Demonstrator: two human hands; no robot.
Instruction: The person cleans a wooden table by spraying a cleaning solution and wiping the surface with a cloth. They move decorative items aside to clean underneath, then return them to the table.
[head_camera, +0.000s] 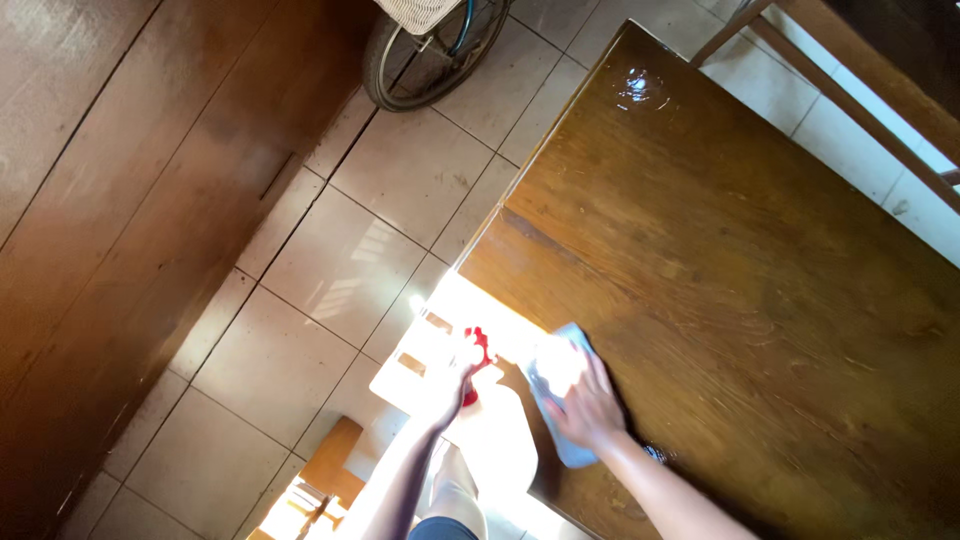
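Two hands are working at the desk's (760, 300) near left corner: right hand (590, 408) pressing flat on the pale cloth (556, 390), left hand (452, 378) clamping a red-topped spray bottle (476, 362) beyond the edge, risking drips onto the tiled floor (340, 260).

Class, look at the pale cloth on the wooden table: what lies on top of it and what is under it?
On the pale cloth lies the right hand, pressed flat. Under it is the wooden table, near its edge. The cloth hides that patch of tabletop, so its state cannot be seen.

Glossy varnished wood table (740, 250); soft cloth (556, 380); glazed floor tiles (400, 190)
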